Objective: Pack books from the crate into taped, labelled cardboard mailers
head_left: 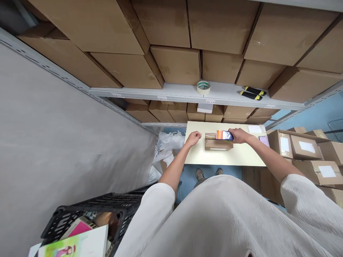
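Gripping a blue-and-orange printed packet (pixel 224 135), the right hand (pixel 239 135) wraps closed over its end, pinning it along the far edge of a brown cardboard carton (pixel 218 145) on the cream counter (pixel 195 157). The left hand (pixel 193 138), curled into a fist with nothing showing in it, sits just beside them.
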Demonstrator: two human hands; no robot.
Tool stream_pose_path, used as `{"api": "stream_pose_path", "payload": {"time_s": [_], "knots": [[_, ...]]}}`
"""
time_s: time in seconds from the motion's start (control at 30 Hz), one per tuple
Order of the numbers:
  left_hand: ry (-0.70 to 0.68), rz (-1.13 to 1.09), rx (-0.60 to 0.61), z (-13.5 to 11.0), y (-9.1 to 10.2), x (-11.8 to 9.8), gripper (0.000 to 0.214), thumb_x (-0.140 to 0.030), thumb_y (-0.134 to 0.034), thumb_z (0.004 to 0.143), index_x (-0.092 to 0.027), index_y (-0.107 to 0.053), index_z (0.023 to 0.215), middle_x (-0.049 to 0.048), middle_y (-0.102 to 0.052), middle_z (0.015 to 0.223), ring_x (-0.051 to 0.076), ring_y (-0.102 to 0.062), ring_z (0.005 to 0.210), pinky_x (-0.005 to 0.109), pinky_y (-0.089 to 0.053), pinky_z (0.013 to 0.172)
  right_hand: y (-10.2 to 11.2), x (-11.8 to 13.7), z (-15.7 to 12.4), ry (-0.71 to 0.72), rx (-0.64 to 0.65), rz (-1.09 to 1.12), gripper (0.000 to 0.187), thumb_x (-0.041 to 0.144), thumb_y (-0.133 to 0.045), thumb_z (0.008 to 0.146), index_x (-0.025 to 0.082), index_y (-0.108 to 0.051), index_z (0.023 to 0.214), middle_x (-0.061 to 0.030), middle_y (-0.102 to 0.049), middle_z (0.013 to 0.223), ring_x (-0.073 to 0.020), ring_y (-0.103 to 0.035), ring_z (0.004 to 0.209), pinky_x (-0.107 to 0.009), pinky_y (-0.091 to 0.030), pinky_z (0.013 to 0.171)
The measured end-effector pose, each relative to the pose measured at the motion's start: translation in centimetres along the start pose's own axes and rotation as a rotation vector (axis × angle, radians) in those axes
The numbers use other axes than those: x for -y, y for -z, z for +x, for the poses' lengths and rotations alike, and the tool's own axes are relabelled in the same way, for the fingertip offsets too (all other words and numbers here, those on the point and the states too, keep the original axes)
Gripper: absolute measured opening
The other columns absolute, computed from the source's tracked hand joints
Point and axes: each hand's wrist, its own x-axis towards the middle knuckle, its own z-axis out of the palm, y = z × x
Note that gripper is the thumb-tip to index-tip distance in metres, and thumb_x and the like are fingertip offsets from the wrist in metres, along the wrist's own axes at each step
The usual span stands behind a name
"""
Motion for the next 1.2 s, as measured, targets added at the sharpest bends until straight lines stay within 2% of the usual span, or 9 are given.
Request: {"api": "stream_pose_path", "payload": {"time_s": [0.17, 0.33, 0.63, 0.77, 0.9, 1.2], "knots": [[0.027, 0.023, 0.018, -0.4, -0.4, 1.0, 0.017, -0.034, -0.057, 0.086, -0.024, -0.059, 0.073, 0.0049, -0.075, 0.086, 0.024, -0.069, 0.09, 0.037, -0.055, 0.09, 0.7, 1.4, 0.3, -0.021, 0.108, -0.114, 0.039, 0.034, -0.074, 0.087, 0.025, -0.055, 0.12, -0.0125, -0.075, 0.114, -0.035, -0.068, 0.111, -0.04, -0.041, 0.092], [0.043, 0.059, 0.003, -0.3, -0.9, 2.1, 0.014, -0.026, -0.054, 0.088, -0.025, -0.058, 0.075, 0.0054, -0.076, 0.09, 0.024, -0.069, 0.093, 0.036, -0.054, 0.09, 1.3, 2.4, 0.5, -0.034, 0.136, -0.203, 0.042, 0.033, -0.073, 0.085, 0.023, -0.055, 0.121, -0.0144, -0.075, 0.114, -0.0363, -0.068, 0.11, -0.042, -0.039, 0.092], [0.075, 0.099, -0.018, 0.3, -0.4, 4.5, 0.018, -0.023, -0.055, 0.092, -0.025, -0.059, 0.074, 0.0052, -0.079, 0.096, 0.024, -0.071, 0.099, 0.034, -0.054, 0.094, 1.7, 1.4, 0.6, -0.052, 0.156, -0.246, 0.036, 0.036, -0.072, 0.086, 0.022, -0.056, 0.115, -0.0143, -0.076, 0.11, -0.0347, -0.069, 0.104, -0.041, -0.038, 0.09], [0.092, 0.109, -0.023, 0.3, -1.1, 5.4, 0.018, -0.026, -0.057, 0.093, -0.025, -0.059, 0.075, 0.0058, -0.079, 0.098, 0.024, -0.071, 0.102, 0.036, -0.055, 0.096, 1.5, 1.3, 0.9, -0.05, 0.147, -0.272, 0.036, 0.038, -0.071, 0.088, 0.022, -0.056, 0.116, -0.0156, -0.076, 0.112, -0.0352, -0.069, 0.106, -0.041, -0.037, 0.09], [0.129, 0.148, -0.044, 0.5, -1.9, 6.3, 0.013, -0.031, -0.058, 0.096, -0.026, -0.064, 0.086, 0.004, -0.078, 0.1, 0.025, -0.07, 0.106, 0.038, -0.054, 0.098, 0.9, 1.4, 1.3, -0.063, 0.146, -0.285, 0.035, 0.039, -0.069, 0.09, 0.021, -0.056, 0.117, -0.0172, -0.075, 0.112, -0.0361, -0.068, 0.109, -0.042, -0.037, 0.092], [0.247, 0.207, -0.014, 1.0, -4.6, 7.1, 0.017, -0.032, -0.049, 0.105, -0.026, -0.064, 0.098, 0.0061, -0.078, 0.113, 0.026, -0.069, 0.112, 0.039, -0.052, 0.101, 0.3, 0.6, 1.5, -0.074, 0.13, -0.247, 0.039, 0.05, -0.069, 0.091, 0.022, -0.056, 0.115, -0.0172, -0.075, 0.111, -0.0362, -0.069, 0.106, -0.042, -0.038, 0.091]]}}
